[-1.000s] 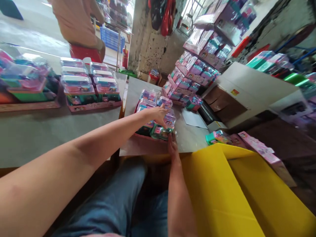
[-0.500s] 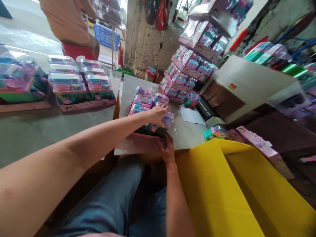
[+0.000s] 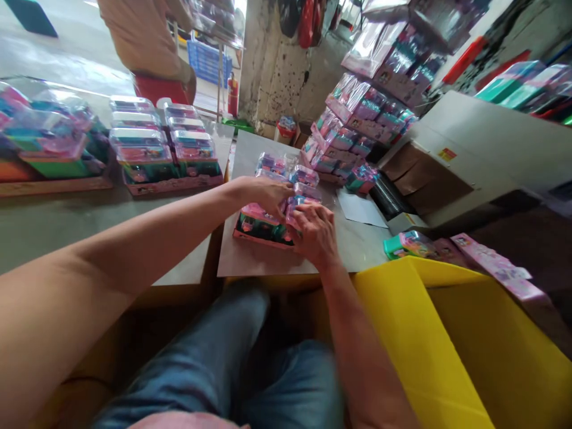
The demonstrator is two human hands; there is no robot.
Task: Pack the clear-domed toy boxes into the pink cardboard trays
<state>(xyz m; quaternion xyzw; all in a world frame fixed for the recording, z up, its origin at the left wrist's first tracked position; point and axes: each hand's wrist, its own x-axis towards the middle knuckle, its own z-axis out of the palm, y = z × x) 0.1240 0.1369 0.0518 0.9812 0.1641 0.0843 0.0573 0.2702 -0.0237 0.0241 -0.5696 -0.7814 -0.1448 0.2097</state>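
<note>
The pink tray rests on the table directly in front of the person and carries clear-topped cases in two columns. The right hand lies over the near end of the right column, its fingers bent against a case; whether they are clamped on it cannot be told. The left hand reaches across the left column, palm down, fingertips near the right hand (partly hidden, so its grip cannot be told).

Left of this unit, a second loaded tray stands on the adjoining tabletop. Behind the pink tray, to the right, rises a stack of packed trays. A white sheet lies beside a black ribbed cylinder. At the right table edge, a green-ended case sits just behind a yellow box. In the background, another person sits on a red stool.
</note>
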